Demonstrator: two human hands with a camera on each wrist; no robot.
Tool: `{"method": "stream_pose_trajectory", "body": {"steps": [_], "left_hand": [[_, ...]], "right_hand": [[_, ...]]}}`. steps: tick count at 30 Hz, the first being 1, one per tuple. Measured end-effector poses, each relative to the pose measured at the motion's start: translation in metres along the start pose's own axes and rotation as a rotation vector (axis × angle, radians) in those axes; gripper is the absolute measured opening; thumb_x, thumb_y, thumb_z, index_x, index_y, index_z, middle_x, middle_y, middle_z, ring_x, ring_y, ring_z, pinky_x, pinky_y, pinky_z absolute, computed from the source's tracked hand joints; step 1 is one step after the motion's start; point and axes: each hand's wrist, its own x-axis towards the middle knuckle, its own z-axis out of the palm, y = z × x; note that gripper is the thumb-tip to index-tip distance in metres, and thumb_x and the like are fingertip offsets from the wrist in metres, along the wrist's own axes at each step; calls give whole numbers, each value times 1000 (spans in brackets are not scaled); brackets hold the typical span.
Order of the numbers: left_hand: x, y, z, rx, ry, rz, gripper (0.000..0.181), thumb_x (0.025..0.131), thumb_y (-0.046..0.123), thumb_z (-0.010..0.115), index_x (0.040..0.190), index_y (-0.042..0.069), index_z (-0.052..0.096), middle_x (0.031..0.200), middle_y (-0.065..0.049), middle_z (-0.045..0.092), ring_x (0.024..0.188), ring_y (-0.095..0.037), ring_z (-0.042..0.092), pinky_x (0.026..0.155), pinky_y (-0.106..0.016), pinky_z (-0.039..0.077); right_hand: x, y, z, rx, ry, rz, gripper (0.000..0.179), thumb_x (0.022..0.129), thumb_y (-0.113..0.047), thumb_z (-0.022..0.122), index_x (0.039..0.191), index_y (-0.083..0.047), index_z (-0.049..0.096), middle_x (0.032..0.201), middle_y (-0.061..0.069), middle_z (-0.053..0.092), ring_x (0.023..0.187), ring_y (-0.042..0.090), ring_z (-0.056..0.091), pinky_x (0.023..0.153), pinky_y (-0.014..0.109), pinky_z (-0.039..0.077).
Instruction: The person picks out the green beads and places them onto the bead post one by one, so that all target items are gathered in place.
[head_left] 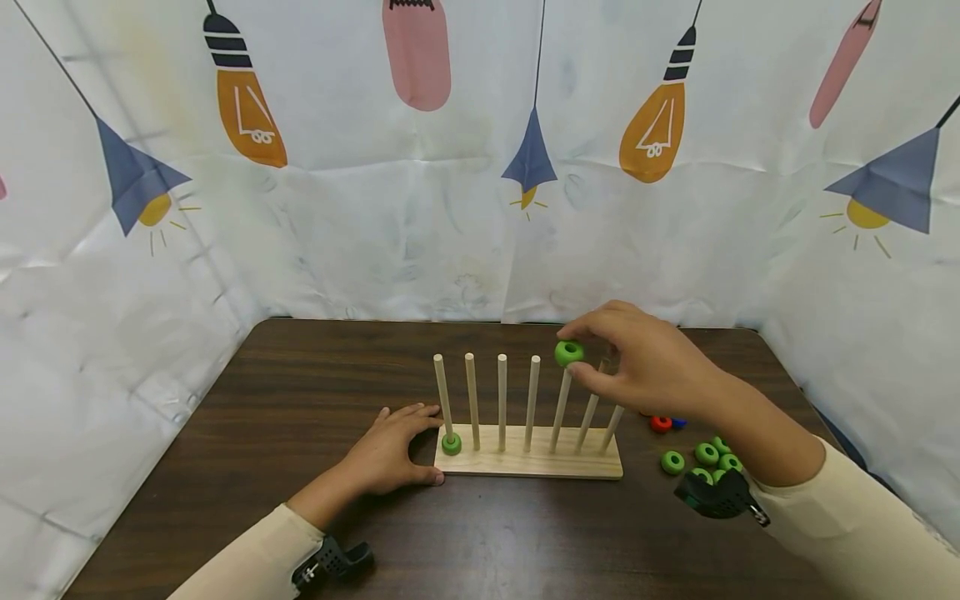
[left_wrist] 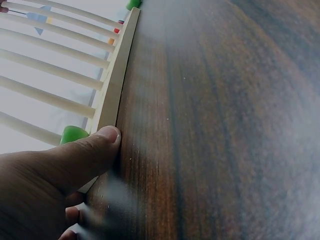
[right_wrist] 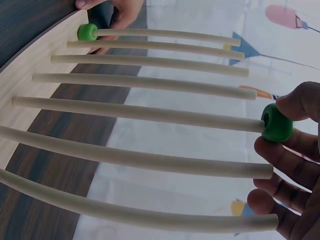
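Observation:
A wooden peg rack (head_left: pixel 525 464) with several upright pegs stands on the table. My left hand (head_left: pixel 386 450) holds its left end, the thumb pressed to the base's front edge in the left wrist view. One green bead (head_left: pixel 452 447) sits at the foot of the leftmost peg. Between thumb and fingertips, my right hand (head_left: pixel 645 362) pinches another green bead (right_wrist: pixel 281 125) at the top of the peg third from the right. In the right wrist view the peg's tip meets the bead's hole; whether it has entered cannot be told.
On the table (head_left: pixel 300 383), right of the rack, several loose green beads (head_left: pixel 672 462) lie beneath the right forearm. A red bead (head_left: pixel 661 424) and a blue piece (head_left: pixel 678 423) lie just behind them, partly hidden. A printed white cloth (head_left: pixel 420 242) hangs behind the table.

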Motion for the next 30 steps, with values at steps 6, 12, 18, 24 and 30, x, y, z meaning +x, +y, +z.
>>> {"method": "stream_pose_trajectory", "body": {"steps": [6, 12, 18, 24, 30], "left_hand": [[0, 1, -1, -3, -1, 2, 77, 76, 45, 90, 141, 14, 63, 155, -9, 48, 147, -34, 36, 117, -69, 15], [-1, 2, -1, -2, -2, 1, 77, 76, 44, 90, 140, 13, 63, 155, -10, 48, 147, -34, 36, 117, -69, 16], [-1, 2, -1, -6, 1, 2, 77, 76, 44, 90, 140, 13, 63, 155, -10, 48, 147, -34, 36, 117, -69, 16], [-1, 2, -2, -6, 1, 3, 77, 75, 43, 91, 140, 13, 63, 155, -11, 48, 147, -35, 36, 117, -69, 16], [-1, 2, -2, -7, 3, 4, 77, 75, 43, 91, 140, 12, 63, 154, -11, 49, 147, -35, 37, 117, -69, 16]], "right_hand": [[4, -4, 1, 7, -26, 27, 29, 92, -25, 78, 119, -17, 73, 114, -9, 67, 104, 14, 59, 79, 37, 52], [8, -6, 4, 16, -30, 19, 28, 92, -24, 77, 119, -17, 73, 112, -8, 67, 103, 13, 59, 79, 37, 52], [12, -7, 7, 26, -44, 21, 27, 92, -23, 76, 119, -18, 73, 111, -9, 66, 106, 14, 59, 81, 39, 52], [15, -9, 9, 38, -47, 22, 29, 92, -24, 76, 120, -19, 73, 112, -9, 65, 106, 11, 58, 80, 38, 53], [18, -11, 10, 47, -42, 11, 30, 92, -24, 76, 121, -19, 73, 112, -9, 66, 107, 12, 59, 79, 38, 53]]}}
